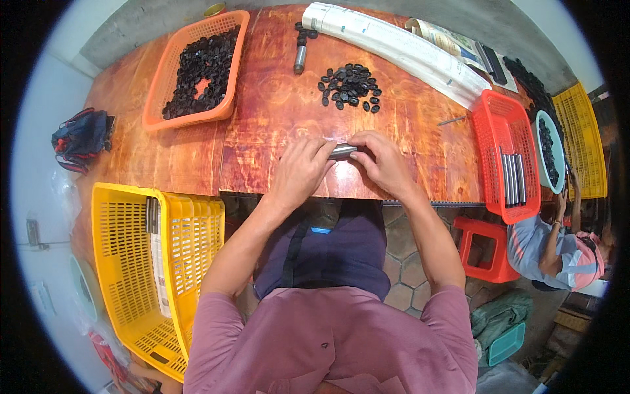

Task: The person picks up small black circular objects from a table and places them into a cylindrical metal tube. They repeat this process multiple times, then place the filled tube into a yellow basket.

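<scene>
Near the front edge of the wooden table, my left hand [302, 165] and my right hand [382, 161] grip a dark metal tube [342, 152] from its two ends. The fingers of both hands curl round it and hide much of its length. Just beyond them lies a loose pile of small black oval caps [352, 84]. Farther back, a short metal cylinder [300, 58] lies in line with several more black pieces.
An orange basket [149, 117] of black pieces stands at far left, a yellow crate [134, 220] at lower left. A red basket [489, 134] holds several metal tubes [514, 177]. Beside it are a pale bowl [544, 172], a red stool [464, 253] and another person [554, 253].
</scene>
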`<action>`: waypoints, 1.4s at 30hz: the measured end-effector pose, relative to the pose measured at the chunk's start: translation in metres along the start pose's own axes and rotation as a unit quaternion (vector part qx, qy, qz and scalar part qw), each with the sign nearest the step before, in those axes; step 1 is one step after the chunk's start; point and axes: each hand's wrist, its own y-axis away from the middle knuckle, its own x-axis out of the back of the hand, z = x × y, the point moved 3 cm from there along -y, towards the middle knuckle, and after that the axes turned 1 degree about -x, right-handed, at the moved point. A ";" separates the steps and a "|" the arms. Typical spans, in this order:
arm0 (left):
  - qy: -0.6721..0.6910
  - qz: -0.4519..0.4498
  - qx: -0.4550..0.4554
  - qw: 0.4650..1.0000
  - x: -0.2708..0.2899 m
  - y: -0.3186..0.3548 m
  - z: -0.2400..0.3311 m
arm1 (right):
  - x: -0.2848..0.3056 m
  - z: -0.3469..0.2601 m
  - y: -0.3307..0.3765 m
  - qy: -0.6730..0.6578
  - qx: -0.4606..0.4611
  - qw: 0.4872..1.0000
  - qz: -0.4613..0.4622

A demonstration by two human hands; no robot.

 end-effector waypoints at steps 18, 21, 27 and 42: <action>-0.011 -0.018 0.019 1.000 0.001 0.000 0.004 | -0.012 -0.006 0.016 0.075 0.050 0.994 0.059; 0.020 -0.013 0.032 0.999 0.001 0.000 -0.001 | -0.010 -0.010 0.011 0.057 0.038 0.996 0.059; 0.010 -0.024 0.014 1.000 0.003 -0.002 -0.005 | -0.012 0.004 -0.037 0.031 -0.075 0.997 -0.008; 0.039 -0.069 0.022 0.997 -0.002 -0.003 -0.016 | -0.046 0.009 -0.056 0.234 -0.060 0.967 0.076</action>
